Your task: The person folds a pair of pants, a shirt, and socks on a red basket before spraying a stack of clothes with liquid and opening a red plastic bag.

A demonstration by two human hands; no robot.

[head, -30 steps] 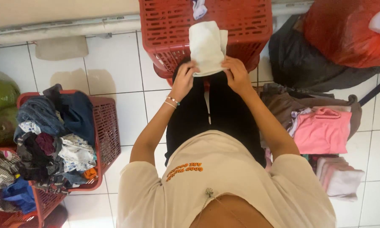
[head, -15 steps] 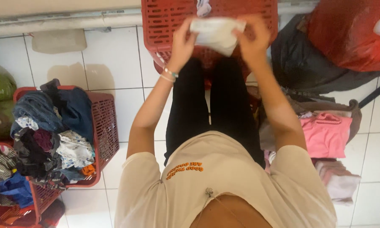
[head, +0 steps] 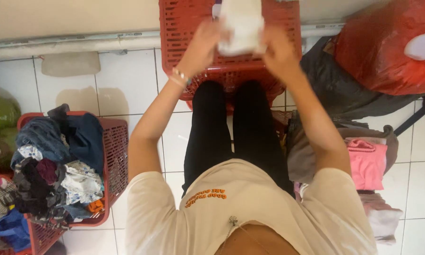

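Note:
I hold a folded white cloth (head: 241, 26) up in front of me with both hands. My left hand (head: 206, 41), a bracelet on its wrist, grips the cloth's left edge. My right hand (head: 277, 47) grips its right edge. The cloth hangs over an upturned red plastic basket (head: 189, 28) that stands against the wall ahead of my legs. A small white item lies on the basket behind the cloth, mostly hidden.
A red basket (head: 115, 156) heaped with mixed clothes sits at my left, green bags (head: 0, 115) beyond it. At my right lie a pink garment (head: 366, 163), grey clothes (head: 302, 151), a folded pile (head: 380, 219) and a red plastic bag (head: 382, 47). White tiled floor.
Both hands have lifted the white cloth from knee height up and forward over the red basket, and folded it narrower.

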